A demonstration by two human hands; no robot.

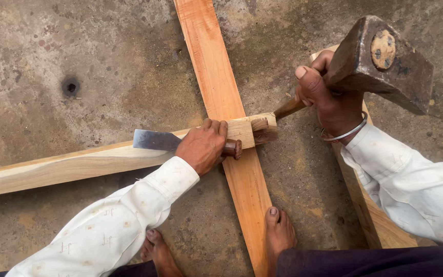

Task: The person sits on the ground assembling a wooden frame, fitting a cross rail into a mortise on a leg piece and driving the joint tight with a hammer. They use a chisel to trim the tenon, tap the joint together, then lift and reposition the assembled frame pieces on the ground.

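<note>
Chisel lies flat along pale plank, blade pointing left, near crossing with orange board. Left hand grip wrapped tight round chisel handle. Right hand grip clenched on hammer shaft, head raised. Bare foot pins orange board on concrete floor.

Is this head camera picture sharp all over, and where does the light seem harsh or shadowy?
In the head view, light is soft and even, with no glare on the concrete floor. The hammer in the right hand looms large and slightly soft, being close to the lens. The left hand and chisel look sharp. Only faint shadow lies under the pale plank.
</note>
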